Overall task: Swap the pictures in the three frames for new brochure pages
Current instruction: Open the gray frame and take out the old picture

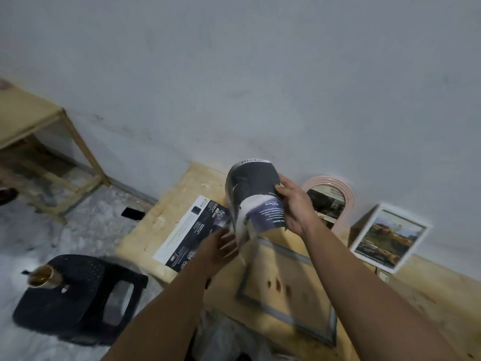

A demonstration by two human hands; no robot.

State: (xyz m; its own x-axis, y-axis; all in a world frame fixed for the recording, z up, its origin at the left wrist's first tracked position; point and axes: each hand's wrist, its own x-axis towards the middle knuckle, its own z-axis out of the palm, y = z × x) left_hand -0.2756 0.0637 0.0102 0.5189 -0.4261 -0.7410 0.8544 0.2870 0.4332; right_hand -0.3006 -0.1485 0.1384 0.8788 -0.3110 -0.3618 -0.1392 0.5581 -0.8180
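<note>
The person holds a brochure page [253, 196] curled into a loose arch above the middle of the wooden table [166, 212], its long axis running from the near side up toward the wall [260, 74], the dark printed face turned outward and its top edge curving over near the wall. The right hand [296, 207] grips the page's right edge, thumb and fingers curled round the paper. The left hand [221, 247] lies at the page's lower left edge with fingers fairly straight and spread; they touch the paper, though blur hides whether they pinch it.

Below the page a grey frame [286, 295] lies flat on the table, its long axis slanting from the near right edge toward the wall, bare wood showing through it. To the left a brochure [192, 230] lies flat, angled toward the table's left edge. Against the wall at the far edge stand a pink arched frame [346, 188] and, to its right, a white frame [390, 238] leaning back, both with pictures inside.
</note>
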